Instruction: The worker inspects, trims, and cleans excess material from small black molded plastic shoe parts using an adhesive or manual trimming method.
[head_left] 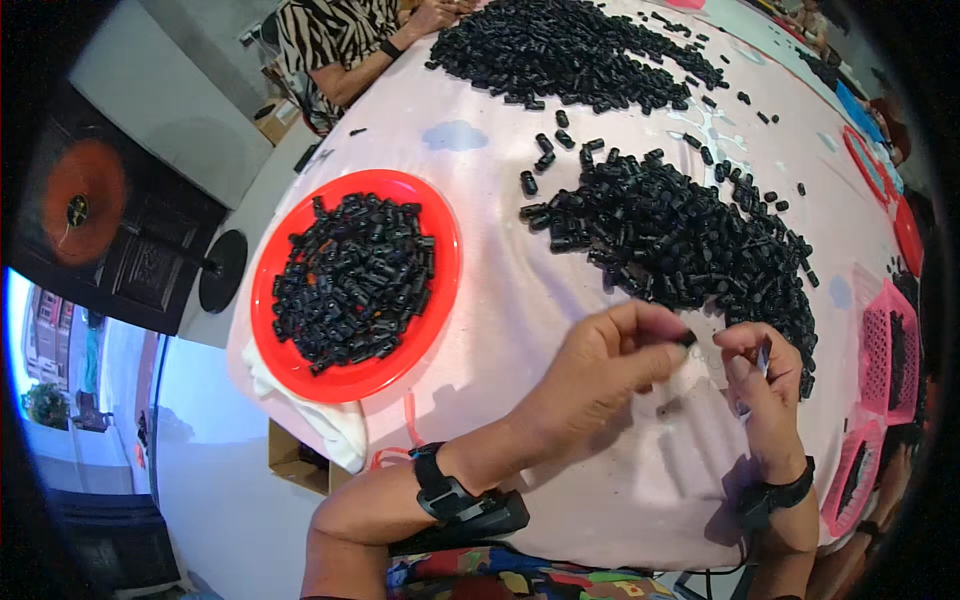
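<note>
Apparently, black piece point(687, 339); between left fingers point(650, 318).

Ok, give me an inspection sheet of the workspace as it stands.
Surface: pale pink tablecloth, wrinkled and patterned.
Job's things: near heap and far heap of small black parts; more in the red plate.
Clutter: white cloth beside the red plate.
Hands: left hand pinches a black piece; right hand holds a thin shiny item, kind unclear.
Cables: thin dark line near the lower edge, possibly a cable.
Surroundings: co-worker, upper left; pink basket, right.
</note>
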